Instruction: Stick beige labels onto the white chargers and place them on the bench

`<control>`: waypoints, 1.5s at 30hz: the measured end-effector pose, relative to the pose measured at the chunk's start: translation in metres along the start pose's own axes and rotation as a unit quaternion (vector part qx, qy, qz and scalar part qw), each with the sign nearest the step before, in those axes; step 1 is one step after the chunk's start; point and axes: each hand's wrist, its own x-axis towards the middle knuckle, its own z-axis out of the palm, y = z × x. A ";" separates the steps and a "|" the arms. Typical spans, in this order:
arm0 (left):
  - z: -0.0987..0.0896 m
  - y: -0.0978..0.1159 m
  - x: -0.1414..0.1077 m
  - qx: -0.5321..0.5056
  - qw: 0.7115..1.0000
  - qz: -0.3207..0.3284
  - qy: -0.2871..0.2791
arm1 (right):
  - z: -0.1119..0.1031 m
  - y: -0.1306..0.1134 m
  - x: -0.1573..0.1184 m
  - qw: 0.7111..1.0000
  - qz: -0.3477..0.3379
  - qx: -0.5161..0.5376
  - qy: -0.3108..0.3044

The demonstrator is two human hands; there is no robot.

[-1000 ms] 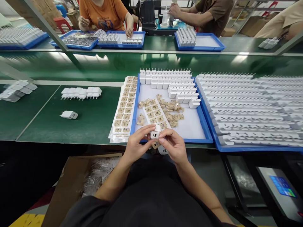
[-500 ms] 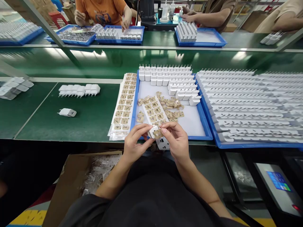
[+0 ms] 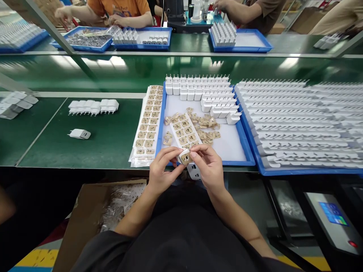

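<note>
My left hand (image 3: 161, 170) is closed on a white plug charger (image 3: 180, 154), its port end turned up toward me. A tan sticker (image 3: 185, 158) with a small dark slot lies over that end. The thumb and fingertips of my right hand (image 3: 210, 170) are pinched at the sticker's right edge; the exact contact is partly hidden. Just beyond my hands, a sheet of tan stickers (image 3: 184, 132) rests in a blue tray (image 3: 244, 145). Loose tan pieces (image 3: 208, 121) lie around the sheet, and white chargers (image 3: 193, 90) stand in rows at the tray's back.
Left of the tray lies a stack of sticker sheets (image 3: 146, 128). One charger (image 3: 80, 133) and a row of chargers (image 3: 93, 106) lie further left. A full charger tray (image 3: 306, 128) is on the right. Below stands a cardboard box (image 3: 87, 211). Other people work across the bench.
The tan sticker has turned from hanging off to the charger's right to lying over its port end. My right fingers have shifted slightly left. Across the bench, a person's arm has swung left.
</note>
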 end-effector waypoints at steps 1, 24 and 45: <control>0.000 0.000 0.000 -0.002 1.000 0.001 -0.001 | 0.000 0.000 0.000 1.000 0.001 0.000 0.000; -0.001 0.000 0.000 0.046 0.998 0.032 0.010 | 0.007 0.004 -0.002 0.964 -0.148 -0.218 0.018; 0.010 0.000 -0.005 0.156 0.971 0.137 0.116 | 0.009 0.005 0.002 0.997 0.005 0.053 -0.056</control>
